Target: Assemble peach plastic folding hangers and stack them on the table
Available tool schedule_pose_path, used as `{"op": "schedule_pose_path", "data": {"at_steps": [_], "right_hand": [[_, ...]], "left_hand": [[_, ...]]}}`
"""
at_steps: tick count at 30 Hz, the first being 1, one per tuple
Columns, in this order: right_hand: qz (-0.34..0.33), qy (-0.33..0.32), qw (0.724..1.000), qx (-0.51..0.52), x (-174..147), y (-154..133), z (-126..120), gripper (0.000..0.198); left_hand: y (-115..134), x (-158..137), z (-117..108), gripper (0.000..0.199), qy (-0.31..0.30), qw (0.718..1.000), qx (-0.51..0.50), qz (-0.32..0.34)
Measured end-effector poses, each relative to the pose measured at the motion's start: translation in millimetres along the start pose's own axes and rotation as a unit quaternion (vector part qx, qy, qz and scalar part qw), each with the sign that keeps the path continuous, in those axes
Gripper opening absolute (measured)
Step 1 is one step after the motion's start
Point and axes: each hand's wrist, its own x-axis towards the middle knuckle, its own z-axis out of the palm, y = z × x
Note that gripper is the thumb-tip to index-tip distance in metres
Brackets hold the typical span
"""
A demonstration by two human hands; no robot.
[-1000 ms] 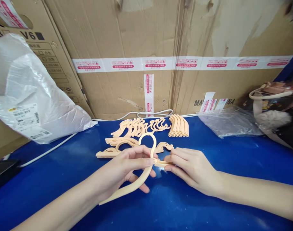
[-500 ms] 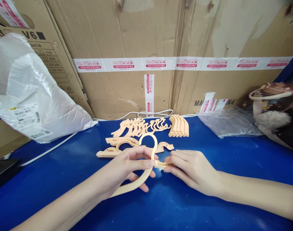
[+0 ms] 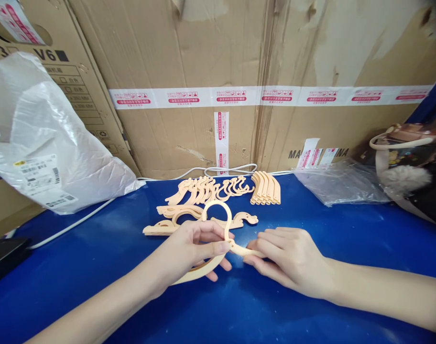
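Taped cartons [image 3: 218, 57] and a mailing bag [image 3: 56, 129] suggest a storeroom

A slim, cream-coloured plastic clothes hanger [image 3: 235, 248] is stretching between the left hand [image 3: 184, 251] and right hand [image 3: 293, 260], its rounded hook [image 3: 218, 203] curling upward, its curved arms [image 3: 203, 273] spreading sideways.

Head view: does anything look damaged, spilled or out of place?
The cardboard behind the blue table looks damaged: it is creased, with pale patches at upper right where its surface seems peeled. Nothing looks spilled, and the hanger held by the left hand and right hand shows no break on its visible parts.
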Motion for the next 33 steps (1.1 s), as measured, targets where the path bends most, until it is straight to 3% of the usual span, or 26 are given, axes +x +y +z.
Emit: {"op": "schedule_pose_path", "data": {"at_steps": [5, 17, 25, 29, 33], "right_hand": [[0.016, -0.011, 1.0, 0.003, 1.2, 0.5, 2.2, 0.03], [0.002, 0.006, 1.0, -0.008, 0.5, 0.7, 2.2, 0.036], [0.013, -0.001, 1.0, 0.011, 1.2, 3.0, 2.0, 0.035], [0.037, -0.032, 0.997, 0.059, 3.3, 5.6, 3.9, 0.033], [0.089, -0.078, 0.984, 0.13, 6.4, 7.1, 6.4, 0.031]], "left_hand": [[0.6, -2.5, 5.6, 0.023, 0.017, 0.992, 0.113, 0.045], [-8.2, -8.0, 7.4, 0.039, 0.05, 0.922, 0.365, 0.121], [-6.4, -11.8, 11.2, 0.041, 0.057, 0.893, 0.42, 0.148], [-7.7, -13.6, 11.9, 0.031, 0.066, 0.835, 0.505, 0.209], [-17.3, -12.0, 11.9, 0.02, 0.066, 0.738, 0.612, 0.275]]}}
